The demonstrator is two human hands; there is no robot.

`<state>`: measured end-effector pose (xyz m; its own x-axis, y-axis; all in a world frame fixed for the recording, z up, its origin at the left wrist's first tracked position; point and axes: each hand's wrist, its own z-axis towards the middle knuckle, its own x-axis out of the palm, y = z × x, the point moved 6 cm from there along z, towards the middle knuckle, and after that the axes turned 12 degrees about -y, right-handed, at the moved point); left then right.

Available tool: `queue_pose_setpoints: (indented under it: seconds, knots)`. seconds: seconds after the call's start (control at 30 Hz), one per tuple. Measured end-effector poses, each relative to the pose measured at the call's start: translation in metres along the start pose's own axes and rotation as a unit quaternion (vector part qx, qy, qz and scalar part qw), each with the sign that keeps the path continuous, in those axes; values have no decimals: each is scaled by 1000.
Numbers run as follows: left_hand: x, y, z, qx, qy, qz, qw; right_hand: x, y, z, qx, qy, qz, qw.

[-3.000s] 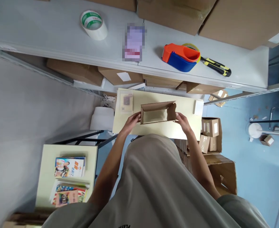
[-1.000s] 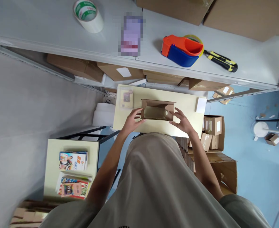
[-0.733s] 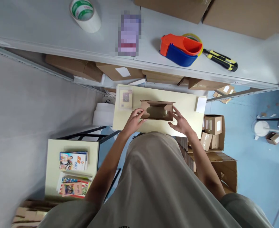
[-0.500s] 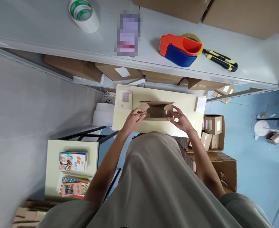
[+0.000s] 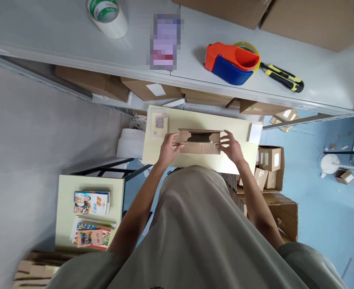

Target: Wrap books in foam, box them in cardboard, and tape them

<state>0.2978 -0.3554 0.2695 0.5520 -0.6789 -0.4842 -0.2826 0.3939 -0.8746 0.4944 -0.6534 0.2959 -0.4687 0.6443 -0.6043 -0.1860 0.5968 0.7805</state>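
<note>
A small brown box (image 5: 199, 141) sits on a pale yellow table (image 5: 225, 162). The left hand (image 5: 168, 147) holds its left end and the right hand (image 5: 231, 146) its right end, fingers curled on the cardboard; the top looks partly folded shut. Beyond the box, a grey shelf (image 5: 74, 44) carries a tape roll (image 5: 107, 16) and an orange tape gun (image 5: 231, 63). Right of the box lies blue floor (image 5: 324, 208).
</note>
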Motion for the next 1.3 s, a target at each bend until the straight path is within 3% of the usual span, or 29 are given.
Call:
queue_pose_setpoints:
  seconds: [0.17, 0.27, 0.43, 0.67, 0.93, 1.07, 1.3]
  knots:
    - [0, -9, 10, 40, 79, 20, 996, -3, 6, -1, -30, -7, -19, 999]
    - [-2, -10, 10, 65, 88, 19, 994, -2, 4, -6, -54, -24, -14, 998]
    - [4, -5, 1, 78, 53, 50, 994, 4, -11, -15, -51, -70, 23, 996]
    - [12, -2, -1, 24, -69, 48, 996, 10, -21, -12, 11, -109, 121, 987]
    - [14, -5, 0, -32, -89, 11, 995, 11, -26, -4, 116, -64, 183, 974]
    - [17, -2, 3, -54, -87, -7, 995, 10, -21, 0, 128, -56, 175, 975]
    - [16, -4, 9, -32, -72, -6, 997, 13, -22, 3, 135, -60, 183, 972]
